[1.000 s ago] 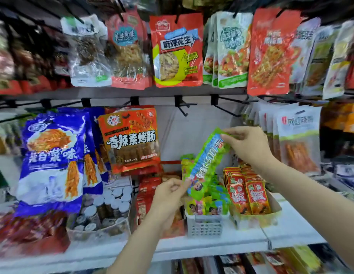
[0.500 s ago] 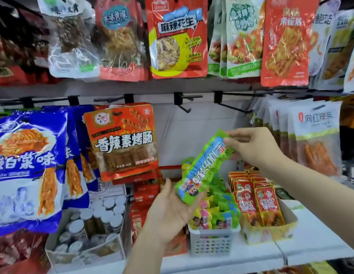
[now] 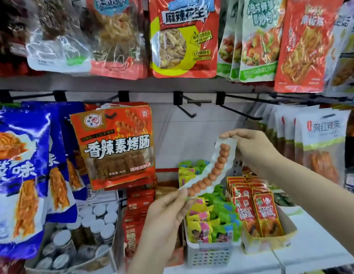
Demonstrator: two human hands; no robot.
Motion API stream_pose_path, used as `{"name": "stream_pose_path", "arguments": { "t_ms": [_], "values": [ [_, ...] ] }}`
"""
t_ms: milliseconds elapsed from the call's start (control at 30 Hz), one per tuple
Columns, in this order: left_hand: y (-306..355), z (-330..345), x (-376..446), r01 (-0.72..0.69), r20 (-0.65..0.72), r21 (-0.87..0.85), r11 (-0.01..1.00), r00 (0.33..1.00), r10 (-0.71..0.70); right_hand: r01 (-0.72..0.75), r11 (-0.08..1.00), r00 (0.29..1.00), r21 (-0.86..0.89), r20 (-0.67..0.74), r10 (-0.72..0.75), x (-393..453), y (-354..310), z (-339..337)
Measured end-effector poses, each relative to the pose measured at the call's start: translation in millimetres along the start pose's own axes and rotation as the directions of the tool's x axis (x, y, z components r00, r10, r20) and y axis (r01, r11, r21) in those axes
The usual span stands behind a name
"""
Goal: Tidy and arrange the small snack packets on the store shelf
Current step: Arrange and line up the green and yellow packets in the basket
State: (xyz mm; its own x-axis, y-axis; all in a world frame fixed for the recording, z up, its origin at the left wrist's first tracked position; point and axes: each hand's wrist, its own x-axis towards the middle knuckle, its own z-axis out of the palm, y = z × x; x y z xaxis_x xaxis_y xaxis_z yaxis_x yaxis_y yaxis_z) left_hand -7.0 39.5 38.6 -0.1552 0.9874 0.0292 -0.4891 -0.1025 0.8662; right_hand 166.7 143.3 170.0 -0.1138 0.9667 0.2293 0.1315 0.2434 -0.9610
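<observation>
Mid-frame, both hands pinch a long clear packet of orange-brown snack balls (image 3: 216,167): left hand (image 3: 164,216) at its bottom, right hand (image 3: 255,149) at its top, above the white slotted plastic basket (image 3: 209,256). Light fingertip grips could let it slip.

Packet strip (image 3: 215,167) above basket (image 3: 209,254) — box (image 3: 271,242) seemingly touching, right

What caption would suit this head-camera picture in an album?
Both hands, left and right, stretch a long snack strip above a white basket.
</observation>
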Motion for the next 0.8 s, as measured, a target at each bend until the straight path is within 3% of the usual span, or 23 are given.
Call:
{"name": "stream_pose_path", "arguments": {
  "t_ms": [133,200,300,633,800],
  "values": [
    [5.2,3.4,1.7,-0.137,-0.156,0.059,0.989,0.977,0.145,-0.201,0.944,0.977,0.261,0.120,0.175,2.6,-2.8,-3.4],
    [5.8,1.1,0.5,-0.194,-0.181,0.134,0.972,0.959,0.216,-0.189,0.956,0.966,0.226,0.216,0.140,-0.3,2.1,-4.1],
    [6.2,-2.2,-2.4,-0.259,-0.143,0.171,0.951,0.948,0.284,-0.091,0.984,0.976,0.153,0.211,0.057,-2.8,9.8,-6.0],
    [-1.8,-0.2,-3.6,-0.234,-0.134,0.040,0.971,0.962,0.237,-0.091,0.975,0.972,0.203,0.232,0.042,-4.0,9.2,-9.5],
    [-0.7,-7.8,-2.4,-0.230,-0.141,0.065,0.971,0.961,0.237,-0.089,0.994,0.953,-0.060,0.286,0.103,-5.1,5.3,-19.6]
  ]
}}
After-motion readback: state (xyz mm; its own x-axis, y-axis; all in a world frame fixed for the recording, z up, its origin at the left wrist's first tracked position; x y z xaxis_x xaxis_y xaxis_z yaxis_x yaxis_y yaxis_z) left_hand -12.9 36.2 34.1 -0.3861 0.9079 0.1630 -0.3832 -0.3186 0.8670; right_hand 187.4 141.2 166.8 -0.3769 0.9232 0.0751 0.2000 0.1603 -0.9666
